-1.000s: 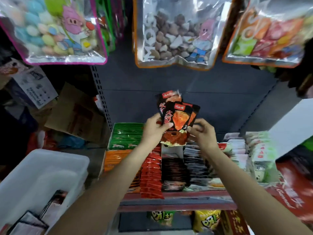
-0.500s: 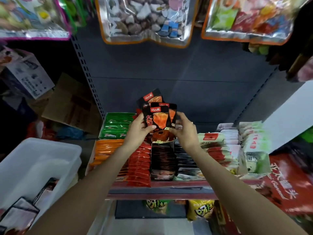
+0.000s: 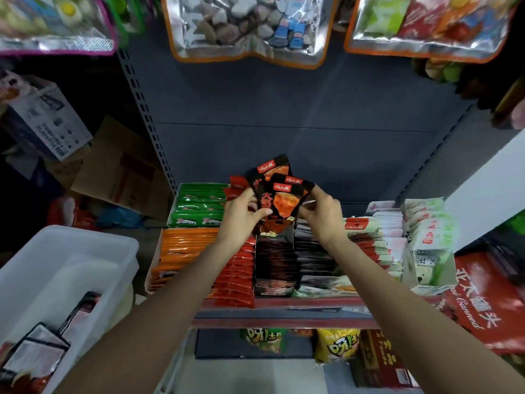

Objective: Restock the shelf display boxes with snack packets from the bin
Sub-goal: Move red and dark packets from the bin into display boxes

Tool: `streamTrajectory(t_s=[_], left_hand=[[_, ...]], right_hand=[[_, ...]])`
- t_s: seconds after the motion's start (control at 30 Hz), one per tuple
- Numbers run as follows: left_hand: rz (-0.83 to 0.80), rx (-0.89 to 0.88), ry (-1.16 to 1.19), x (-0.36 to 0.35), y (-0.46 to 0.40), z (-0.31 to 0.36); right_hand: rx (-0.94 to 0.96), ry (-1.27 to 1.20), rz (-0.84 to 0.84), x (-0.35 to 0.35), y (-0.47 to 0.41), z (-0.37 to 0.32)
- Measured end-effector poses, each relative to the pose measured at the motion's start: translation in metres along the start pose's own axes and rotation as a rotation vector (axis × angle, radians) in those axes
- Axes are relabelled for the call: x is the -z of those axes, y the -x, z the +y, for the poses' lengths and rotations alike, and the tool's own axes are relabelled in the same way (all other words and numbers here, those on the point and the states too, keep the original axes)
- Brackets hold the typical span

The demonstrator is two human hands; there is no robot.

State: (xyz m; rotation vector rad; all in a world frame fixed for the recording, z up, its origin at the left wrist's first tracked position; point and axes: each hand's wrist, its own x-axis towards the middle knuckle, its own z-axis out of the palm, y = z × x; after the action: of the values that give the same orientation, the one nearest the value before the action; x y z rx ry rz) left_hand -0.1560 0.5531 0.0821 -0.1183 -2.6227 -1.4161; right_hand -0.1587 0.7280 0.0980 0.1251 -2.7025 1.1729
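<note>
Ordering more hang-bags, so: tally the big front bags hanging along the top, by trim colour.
Pink-trimmed bag: 1
Orange-trimmed bags: 2
Total: 3

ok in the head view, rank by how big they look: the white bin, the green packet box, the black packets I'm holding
Largest to smallest, as they look:
1. white bin, though it sits nearest the camera, which inflates it
2. green packet box
3. black packets, held by the left hand and right hand; close to the box, so unsure.
</note>
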Motion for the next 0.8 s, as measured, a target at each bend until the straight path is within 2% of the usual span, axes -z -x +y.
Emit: streamTrajectory(t_s=[0.1, 0.3, 0.5, 0.63, 0.73, 0.8], left_hand=[[-0.024, -0.014, -0.048, -0.005, -0.003, 0.001], [0.012, 0.002, -0.012, -0.006, -0.005, -0.003], [0.081, 0.057, 0.094, -0.011, -0.001, -0.010], [0.037, 0.074, 0.074, -0.014, 0.002, -0.010], [-0.034, 0.060, -0.017, -0.002, -0.003, -0.013], [-0.057, 0.050, -0.057, 0.009, -0.004, -0.012]], right_hand=[[-0.001, -0.019, -0.036, 0.006, 0.002, 0.005], [-0.024, 0.027, 0.042, 0.003, 0.003, 0.002], [-0.118, -0.075, -0.172, -0.003, 0.001, -0.008], [-0.144, -0.081, -0.026, -0.012, 0.002, -0.005], [-0.019, 0.002, 0.047, -0.025, 0.009, 0.000], [0.058, 0.080, 0.021, -0.034, 0.012, 0.004]])
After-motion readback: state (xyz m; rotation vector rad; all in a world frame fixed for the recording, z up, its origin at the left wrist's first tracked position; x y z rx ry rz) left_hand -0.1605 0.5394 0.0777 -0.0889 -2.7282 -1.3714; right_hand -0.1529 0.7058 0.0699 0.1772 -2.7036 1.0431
